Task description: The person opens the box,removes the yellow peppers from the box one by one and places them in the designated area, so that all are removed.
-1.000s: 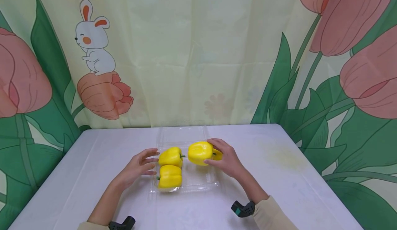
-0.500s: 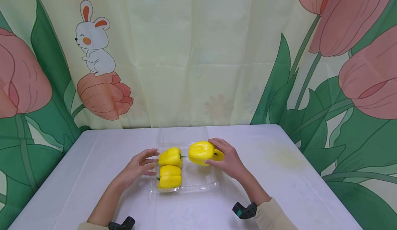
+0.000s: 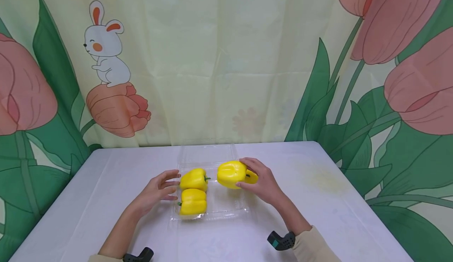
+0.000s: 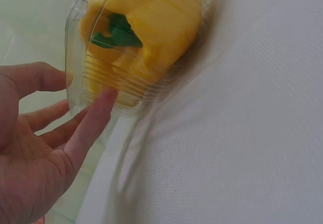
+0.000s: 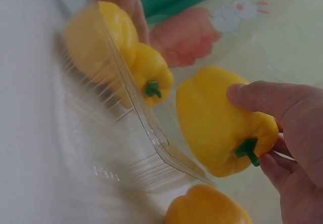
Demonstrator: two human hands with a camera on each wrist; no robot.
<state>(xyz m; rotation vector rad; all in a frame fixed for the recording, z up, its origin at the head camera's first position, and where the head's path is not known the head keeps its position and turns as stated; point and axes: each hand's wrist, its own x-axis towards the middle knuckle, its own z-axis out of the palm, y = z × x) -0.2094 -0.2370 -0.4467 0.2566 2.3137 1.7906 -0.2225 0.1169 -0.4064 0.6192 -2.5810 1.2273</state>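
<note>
My right hand (image 3: 263, 179) pinches a yellow bell pepper (image 3: 231, 174) between thumb and fingers, over the right part of a clear plastic clamshell box (image 3: 226, 204). Its green stem points toward the palm in the right wrist view. Two more yellow peppers lie in the box's left half, the rear one (image 3: 194, 178) against the front one (image 3: 193, 202). Another yellow pepper (image 5: 207, 209) is beside the box on the right, partly hidden behind my right hand in the head view. Fingers extended, my left hand (image 3: 157, 189) touches the box's left wall.
The box's transparent lid (image 3: 209, 154) lies folded back toward the far table edge. A white cloth covers the table (image 3: 318, 203). Behind it hangs a curtain (image 3: 219, 77) printed with tulips and a rabbit. Each wrist wears a black camera (image 3: 282, 240).
My right hand has drifted slightly to the right with the pepper in its grip. The left hand stays at the box's wall, and the other peppers lie as before.
</note>
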